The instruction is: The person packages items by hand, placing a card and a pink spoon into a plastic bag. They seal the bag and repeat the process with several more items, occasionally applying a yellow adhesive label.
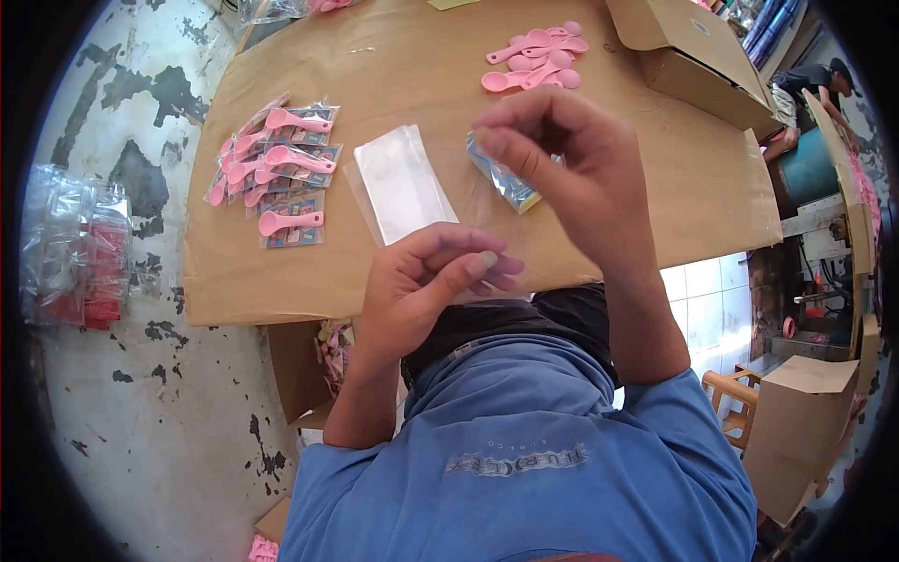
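My left hand (440, 276) is closed in a pinch near the table's front edge, on what looks like a thin clear plastic bag (510, 274). The film is so transparent that its outline is hard to follow. Higher up, my right hand (581, 159) has thumb and forefinger pressed together; what they hold, if anything, I cannot make out. Partly hidden below the right hand lies a stack of blue printed cards (515, 190). A pile of clear empty bags (403, 183) rests just beyond my left hand.
Bagged pink spoons with cards (290, 169) are heaped at the left of the table (272, 295). Loose pink spoons (538, 58) lie at the back. An open cardboard box (693, 66) stands back right. Another person (815, 89) bends by machinery at far right.
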Available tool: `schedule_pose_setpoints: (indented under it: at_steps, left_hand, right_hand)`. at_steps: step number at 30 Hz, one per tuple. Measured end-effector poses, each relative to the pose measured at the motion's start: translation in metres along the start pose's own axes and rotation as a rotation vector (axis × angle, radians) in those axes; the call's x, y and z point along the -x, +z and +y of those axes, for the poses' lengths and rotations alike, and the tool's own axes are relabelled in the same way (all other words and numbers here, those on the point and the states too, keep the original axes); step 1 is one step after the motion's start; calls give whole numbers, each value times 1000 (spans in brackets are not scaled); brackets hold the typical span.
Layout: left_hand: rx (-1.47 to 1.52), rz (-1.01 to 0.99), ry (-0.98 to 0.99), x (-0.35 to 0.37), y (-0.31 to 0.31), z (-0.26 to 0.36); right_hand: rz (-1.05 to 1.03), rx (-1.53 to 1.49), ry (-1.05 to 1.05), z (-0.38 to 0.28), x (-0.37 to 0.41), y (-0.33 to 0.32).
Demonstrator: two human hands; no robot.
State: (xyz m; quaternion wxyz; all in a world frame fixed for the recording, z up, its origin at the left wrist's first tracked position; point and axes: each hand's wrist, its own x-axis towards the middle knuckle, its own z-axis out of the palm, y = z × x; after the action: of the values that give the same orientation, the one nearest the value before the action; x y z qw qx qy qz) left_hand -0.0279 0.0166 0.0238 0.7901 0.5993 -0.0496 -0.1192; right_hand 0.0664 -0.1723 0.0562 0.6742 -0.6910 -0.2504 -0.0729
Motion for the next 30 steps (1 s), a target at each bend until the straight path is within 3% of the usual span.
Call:
schedule_pose_setpoints:
  at_steps: [3,6,9,12,18,21,24,27,30]
  left_hand:
    - [58,-52,-74,0,2,-3]
    - [220,39,32,-5,-6,-21]
    - [326,126,168,-11,-12,-18]
    - [406,229,216,-12,-11,-11]
    - [420,311,312,-10,-19,-7]
    - [462,325,351,-14,-19,-8]
    - [519,346,376,-19,-15,-6]
    - [534,357,412,-23,-14,-5]
    - [499,355,404,-28,-14,-7]
  right_hand:
    - [28,-114,100,15,-9,-8]
    - [181,470,122,19,-5,-25]
    - [125,777,18,53,9,-43]
    - [35,602,256,55,15,-34]
    - [144,598,325,59,8,-32]
    - [284,711,35,70,12,-35]
    - [398,551,5,43,24,-24]
    - [232,113,197,22,49,-14]
    - [119,-89,309,15,67,-1]
